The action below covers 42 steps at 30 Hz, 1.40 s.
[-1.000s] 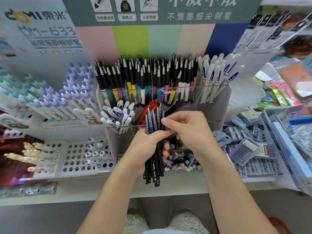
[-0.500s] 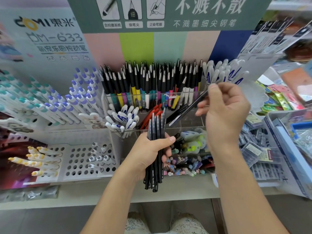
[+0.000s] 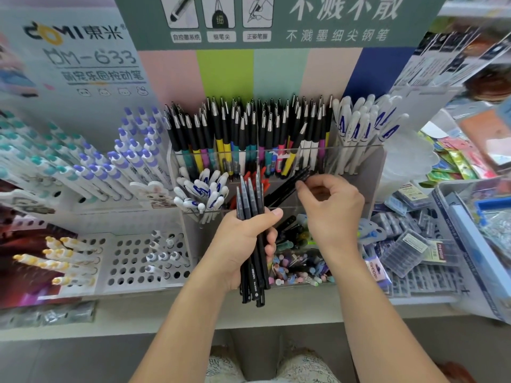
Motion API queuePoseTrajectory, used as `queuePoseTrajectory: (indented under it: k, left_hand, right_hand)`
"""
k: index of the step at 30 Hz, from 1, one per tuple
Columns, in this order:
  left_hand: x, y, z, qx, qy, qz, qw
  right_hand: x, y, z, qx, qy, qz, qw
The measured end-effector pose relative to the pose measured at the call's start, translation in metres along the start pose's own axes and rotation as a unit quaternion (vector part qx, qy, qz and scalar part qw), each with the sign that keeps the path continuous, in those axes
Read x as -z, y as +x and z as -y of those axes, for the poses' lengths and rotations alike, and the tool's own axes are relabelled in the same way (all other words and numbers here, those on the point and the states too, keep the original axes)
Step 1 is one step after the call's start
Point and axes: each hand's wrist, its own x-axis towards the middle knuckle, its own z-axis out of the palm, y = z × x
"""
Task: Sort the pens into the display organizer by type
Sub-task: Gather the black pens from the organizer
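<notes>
The person stands in front of the clear display organizer [image 3: 370, 172] and holds a bundle of black pens [image 3: 253, 244] upright in the left hand [image 3: 243, 244], with the fingers and thumb wrapped around the middle of the bundle. I count about six pens in it, but they overlap, so the number is not sure. The right hand [image 3: 329, 208] is at the middle compartment, where its thumb and first finger pinch the end of a slanted black pen [image 3: 287, 186]; this pen lies among a few other black pens, and red pens [image 3: 249, 178] are just beside them on the left. I think the main risk is mixing: if the pen is let go too far to the left, it may slide in with the red ones. Also the bundle is gripped only at one place, so a loose grip could let the lower pens slip down to the shelf [image 3: 304, 308]. The organizer has three tiers that I can see; the back one holds many black-capped pens [image 3: 249, 128] and white pens [image 3: 359, 120], too crowded to count.
</notes>
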Motion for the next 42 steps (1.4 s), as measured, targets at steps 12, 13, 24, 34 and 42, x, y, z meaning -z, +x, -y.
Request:
queuePoseTrajectory:
  k: [12, 13, 24, 34, 42]
  left_hand:
    - [-0.009, -0.007, -0.001, -0.004, 0.041, 0.054, 0.998]
    - [-0.009, -0.007, -0.001, -0.005, 0.048, 0.052, 0.997]
    - [0.000, -0.014, 0.000, 0.018, -0.040, 0.016, 0.999]
    - [0.006, -0.013, 0.007, -0.001, -0.012, -0.032, 0.999]
    - [0.007, -0.013, 0.010, -0.021, 0.012, -0.056, 0.998]
  right_hand:
    - [0.025, -0.016, 0.051, -0.108, 0.120, 0.209, 0.965]
    - [0.025, -0.016, 0.051, -0.122, 0.130, 0.217, 0.960]
    - [0.024, -0.011, 0.057, -0.106, 0.166, 0.098, 0.975]
    - [0.035, 0.002, 0.032, -0.064, 0.275, -0.109, 0.953]
    - [0.027, 0.004, 0.023, -0.028, 0.171, -0.016, 0.985]
